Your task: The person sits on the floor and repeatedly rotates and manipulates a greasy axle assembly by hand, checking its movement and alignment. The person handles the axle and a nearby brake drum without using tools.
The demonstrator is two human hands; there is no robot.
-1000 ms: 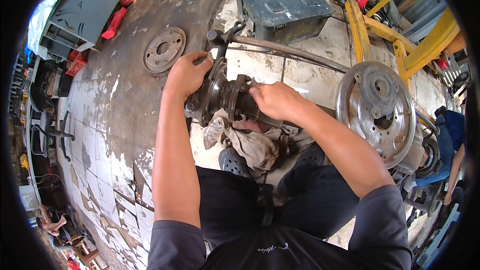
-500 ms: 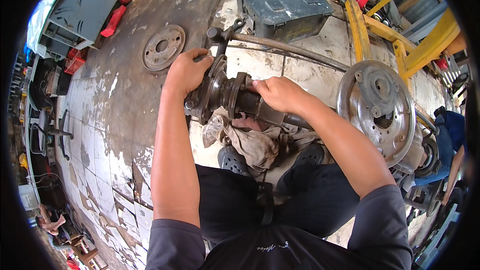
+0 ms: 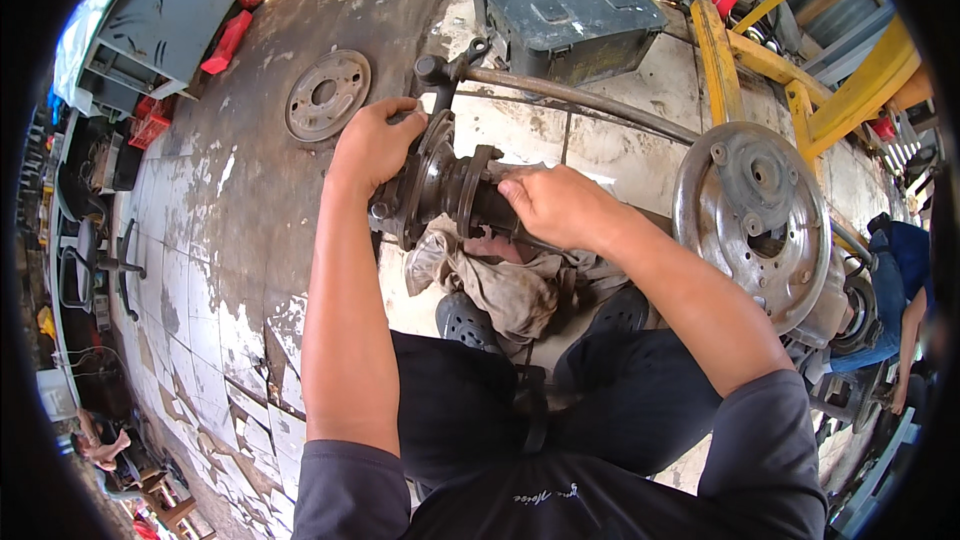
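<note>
A greasy axle end with a flanged, ribbed hub [image 3: 437, 185] lies across in front of me, above my feet. My left hand [image 3: 375, 145] is closed over its outer left side, its fingertips hidden behind the metal. Closed beside the axle tube, just right of the flange [image 3: 480, 185], is my right hand [image 3: 560, 205]. A thin grey-brown edge shows at its fingers; what it grips I cannot make out. A steel rod [image 3: 580, 95] with a ball-joint end runs behind the axle. Below it hangs a dirty rag [image 3: 510, 295].
A round backing plate with hub [image 3: 755, 225] stands at the right. Beyond are a dark metal box [image 3: 570, 15] and a yellow frame [image 3: 715, 60]. A flat metal disc [image 3: 328, 95] lies on the floor at left. Another person [image 3: 890, 280] is at the far right edge.
My right hand has shifted slightly right and toward me, away from the flange, exposing the thin grey-brown edge at its fingers. My left hand stays where it was.
</note>
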